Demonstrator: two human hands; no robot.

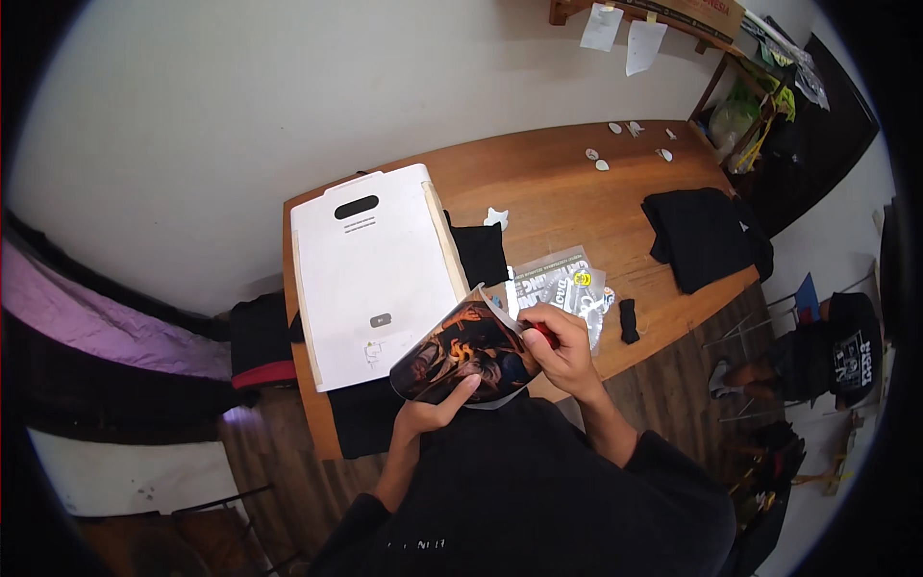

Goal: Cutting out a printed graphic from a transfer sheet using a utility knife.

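Note:
My left hand [435, 412] grips the lower edge of a curled printed film sheet [460, 354], its thumb lying over the dark picture with orange and flame-like shapes. At the sheet's right edge my right hand [565, 354] is closed on red-handled scissors [545, 334]; fingers and sheet hide most of them, blades included. The sheet is held up in front of my body, overlapping the lower right corner of a large white panel [380, 260] with a dark slot. Black cloth [363, 423] shows under the panel's near edge.
On the wooden table [548, 178] lie clear printed film sheets [577, 279], a small black bundle [628, 320], folded black garments [700, 236] and several white cutouts [601, 164]. A shelf [663, 24] hangs at the back right. Another person [832, 351] sits off to the right.

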